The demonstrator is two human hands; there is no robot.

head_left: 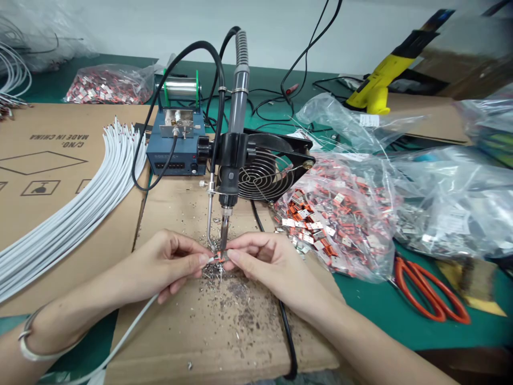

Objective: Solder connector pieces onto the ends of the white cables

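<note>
My left hand (172, 264) pinches the end of a white cable (128, 323), which runs down and to the left past my wrist. My right hand (268, 264) grips a small orange and silver terminal (217, 260) against the cable's tip. Directly above that joint hangs a clamped soldering iron tip (223, 235), and a bent metal solder feed tube (209, 227) reaches down beside it. Both almost touch the terminal, though the exact contact is hidden by my fingers. Grey solder scraps (212, 272) lie on the cardboard sheet (240, 342) under my hands.
A bundle of white cables (80, 214) lies on cardboard to the left. A bag of terminals (336, 214) sits at right, near orange-handled scissors (428, 294). Behind the iron stand a blue soldering station (176, 149), a solder spool (182, 85) and a caged fan (260, 171).
</note>
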